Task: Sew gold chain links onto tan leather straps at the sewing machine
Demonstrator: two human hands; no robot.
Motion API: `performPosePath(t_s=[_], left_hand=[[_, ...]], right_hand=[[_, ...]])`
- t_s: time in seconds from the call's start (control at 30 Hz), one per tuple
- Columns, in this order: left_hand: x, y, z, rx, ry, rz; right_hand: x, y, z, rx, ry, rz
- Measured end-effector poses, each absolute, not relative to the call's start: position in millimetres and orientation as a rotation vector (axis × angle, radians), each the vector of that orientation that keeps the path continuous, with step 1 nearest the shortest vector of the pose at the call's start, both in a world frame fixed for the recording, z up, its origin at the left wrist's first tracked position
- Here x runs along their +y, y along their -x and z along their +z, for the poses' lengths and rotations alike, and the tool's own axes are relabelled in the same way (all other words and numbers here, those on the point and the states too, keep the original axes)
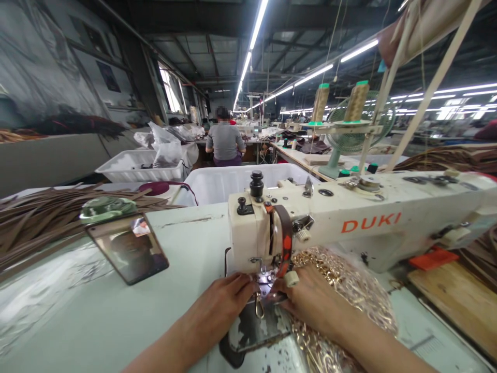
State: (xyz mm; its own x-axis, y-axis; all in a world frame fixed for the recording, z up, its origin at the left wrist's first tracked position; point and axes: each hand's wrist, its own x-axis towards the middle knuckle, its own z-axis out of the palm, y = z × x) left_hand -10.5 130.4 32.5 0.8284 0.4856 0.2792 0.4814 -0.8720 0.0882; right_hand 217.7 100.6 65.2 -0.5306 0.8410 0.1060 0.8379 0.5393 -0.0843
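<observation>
Both hands are at the needle area of a cream sewing machine [252, 228] marked DUKI. My left hand [235, 291] is closed, fingertips pinched together just left of the lit presser foot [266, 278]. My right hand [301, 291] is closed on the other side, its fingers bent in toward the foot over a small dark edge. What the fingertips grip is mostly hidden. A gold-coloured snap hook [259, 305] hangs between the hands, close to the left fingertips, above the worn metal machine bed [258, 327].
Right of the bed lies a clear bag of gold metal hooks [349, 290]. A phone [130, 248] leans on a green object [107, 208] at left. Brown straps [42, 220] lie beyond it. White bins [209, 178] and a seated person [225, 141] are ahead. Thread cones [357, 102] stand above.
</observation>
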Motion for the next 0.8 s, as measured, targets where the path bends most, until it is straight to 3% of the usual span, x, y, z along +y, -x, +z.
performPosePath(t_s=[0.47, 0.8], left_hand=[[134.7, 11.4, 28.1, 0.778, -2.963, 0.525], [166.1, 20.6, 29.1, 0.782, -2.778, 0.606]], right_hand=[[111.7, -214.6, 53.3, -2.318, 1.51, 0.218], [119.7, -203.4, 61.8, -2.393, 1.595, 0.286]])
